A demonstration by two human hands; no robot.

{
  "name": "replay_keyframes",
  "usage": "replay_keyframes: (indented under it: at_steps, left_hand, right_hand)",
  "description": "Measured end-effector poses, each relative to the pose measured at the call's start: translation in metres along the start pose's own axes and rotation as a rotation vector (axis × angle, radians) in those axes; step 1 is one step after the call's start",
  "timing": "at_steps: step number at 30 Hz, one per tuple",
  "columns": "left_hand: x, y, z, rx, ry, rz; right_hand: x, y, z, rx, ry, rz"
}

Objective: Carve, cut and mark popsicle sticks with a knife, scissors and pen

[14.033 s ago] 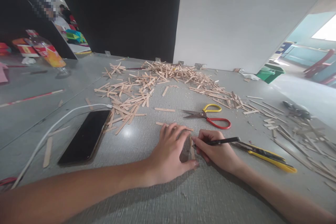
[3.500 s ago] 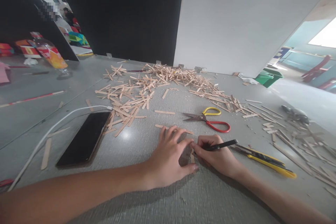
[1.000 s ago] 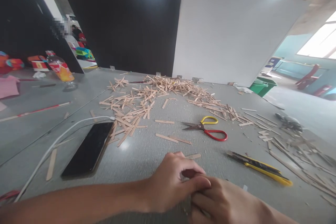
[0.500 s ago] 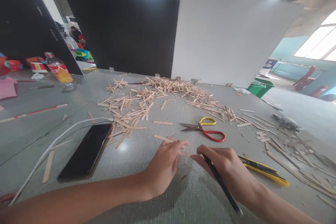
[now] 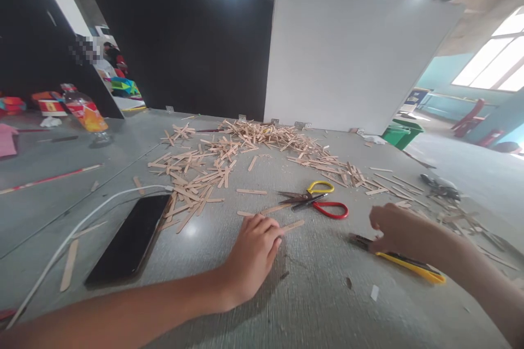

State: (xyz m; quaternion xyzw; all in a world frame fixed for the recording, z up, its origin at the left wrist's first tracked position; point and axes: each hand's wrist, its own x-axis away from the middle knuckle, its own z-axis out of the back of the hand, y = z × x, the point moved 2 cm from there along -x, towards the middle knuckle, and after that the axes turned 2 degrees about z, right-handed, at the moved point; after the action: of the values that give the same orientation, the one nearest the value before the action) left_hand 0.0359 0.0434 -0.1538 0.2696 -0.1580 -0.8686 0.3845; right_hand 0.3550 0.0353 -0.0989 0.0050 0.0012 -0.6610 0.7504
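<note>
My left hand (image 5: 256, 253) is closed on a craft stick (image 5: 293, 226), which pokes out to the right between thumb and fingers. Over a yellow and black utility knife (image 5: 417, 268) is my right hand (image 5: 395, 229), its thumb and forefinger apart, the thumb at the knife's middle. Whether it touches the knife I cannot tell. A pair of scissors (image 5: 331, 210) with one yellow and one red handle lies beyond my hands, with a black pen (image 5: 310, 201) across it. Another stick (image 5: 251, 192) lies flat just left of the scissors.
A heap of craft sticks (image 5: 262, 135) spreads along the back before black (image 5: 192, 38) and white (image 5: 344, 54) panels. At left lie a phone (image 5: 129, 240) with a white cable (image 5: 88, 221) and a bottle (image 5: 85, 112). Thin wood strips (image 5: 395, 181) are scattered at right.
My right hand has let go of the black pen, now lying by the scissors, and moved right over the utility knife. My left hand keeps the stick, now tilted upward.
</note>
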Motion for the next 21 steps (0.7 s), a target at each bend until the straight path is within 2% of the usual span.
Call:
replay_keyframes:
  at_steps: [4, 11, 13, 15, 18, 21]
  left_hand:
    - [-0.001, 0.001, 0.0, 0.016, 0.007, -0.014]
    - [0.0, -0.001, -0.001, 0.011, 0.026, -0.039]
    - [0.0, -0.002, -0.002, 0.008, 0.034, -0.039]
    - [0.001, -0.002, -0.002, 0.003, 0.036, -0.041]
    - [0.001, -0.001, -0.002, -0.006, 0.03, -0.054]
    - [0.001, 0.0, -0.003, -0.017, 0.027, -0.074]
  right_hand:
    - [0.004, -0.006, -0.003, -0.002, -0.208, 0.004]
    - [-0.002, -0.031, 0.005, -0.109, -0.189, 0.136]
    - [-0.006, -0.039, 0.009, -0.198, -0.135, 0.177]
    - [-0.012, -0.047, 0.012, -0.325, -0.008, 0.181]
    - [-0.02, -0.053, 0.014, -0.493, 0.181, 0.095]
    - [-0.023, -0.055, 0.011, -0.634, 0.282, 0.015]
